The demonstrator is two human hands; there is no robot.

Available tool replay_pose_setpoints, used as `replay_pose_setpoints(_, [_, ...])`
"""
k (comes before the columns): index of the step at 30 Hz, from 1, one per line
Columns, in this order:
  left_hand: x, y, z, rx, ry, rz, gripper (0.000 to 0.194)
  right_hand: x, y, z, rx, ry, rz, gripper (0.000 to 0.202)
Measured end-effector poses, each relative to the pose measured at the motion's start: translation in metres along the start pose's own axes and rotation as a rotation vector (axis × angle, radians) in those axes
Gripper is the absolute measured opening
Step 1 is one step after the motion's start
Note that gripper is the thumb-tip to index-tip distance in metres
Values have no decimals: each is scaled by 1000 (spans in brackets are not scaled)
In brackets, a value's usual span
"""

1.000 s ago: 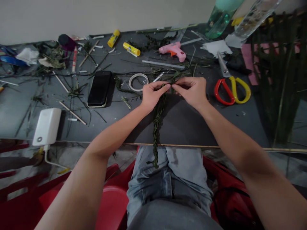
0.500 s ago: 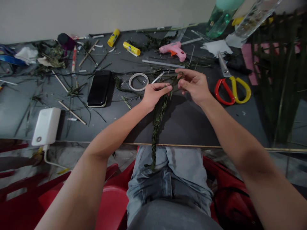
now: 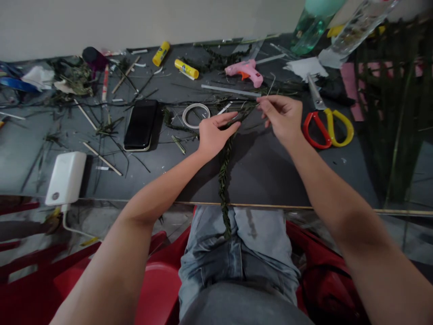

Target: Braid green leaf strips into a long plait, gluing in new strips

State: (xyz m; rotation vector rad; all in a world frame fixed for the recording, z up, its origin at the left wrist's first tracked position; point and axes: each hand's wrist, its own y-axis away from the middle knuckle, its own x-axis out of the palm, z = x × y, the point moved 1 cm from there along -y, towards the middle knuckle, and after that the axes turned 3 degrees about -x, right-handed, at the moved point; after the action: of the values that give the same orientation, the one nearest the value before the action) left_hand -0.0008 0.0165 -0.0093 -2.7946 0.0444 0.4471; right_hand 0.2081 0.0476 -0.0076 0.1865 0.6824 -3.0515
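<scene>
a long stretch of the green braid (image 3: pixel 223 178) is already plaited: it runs down from the left hand (image 3: pixel 214 134) and past the edge of the dark table (image 3: pixel 270 178), its tail hanging over the jeans (image 3: pixel 262 230). the top is not yet woven — a few loose strands (image 3: pixel 248 111) stretch from the left fingers toward the right hand (image 3: pixel 283 118), and how much length they have is hard to tell.

the left hand sits at the braid's top, thumb and forefinger pointing right, tips slightly apart; i cannot tell whether the hidden fingers grip it. the right hand is a little farther out, fingers curled, thumb and forefinger pinching the strands. both forearms reach inward — the scissors (image 3: pixel 328 126) lie right of the right hand, apart from it.
</scene>
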Motion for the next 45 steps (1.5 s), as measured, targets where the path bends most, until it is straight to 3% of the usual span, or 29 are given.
replay_pose_setpoints(5, [-4, 4, -8, 28, -174, -63, 25, 6, 5, 8, -113, 149, -71, 51])
replay_pose_setpoints(12, [-8, -1, -3, 41, -266, -132, 25, 23, 22, 30, -118, 185, -132, 51])
replay_pose_setpoints(20, [3, 8, -10, 134, -315, -120, 22, 31, 20, 11, 35, -12, -149, 52])
replay_pose_setpoints(23, [5, 11, -16, 126, -278, -66, 22, 33, 19, 6, 49, -58, -117, 53])
replay_pose_setpoints(30, [4, 7, -19, -33, -39, -7, 18, 36, 16, -6, 103, -139, -8, 64])
replay_pose_setpoints(37, [11, 6, -8, -106, 89, 51, 18, 39, 15, -13, 120, -199, 34, 68])
replay_pose_setpoints(40, [14, 2, 5, -121, 114, 96, 29, 42, 15, -10, 93, -201, 31, 68])
replay_pose_setpoints(45, [14, -1, 9, -108, 69, 120, 79, 38, 20, 11, -28, 6, -55, 52])
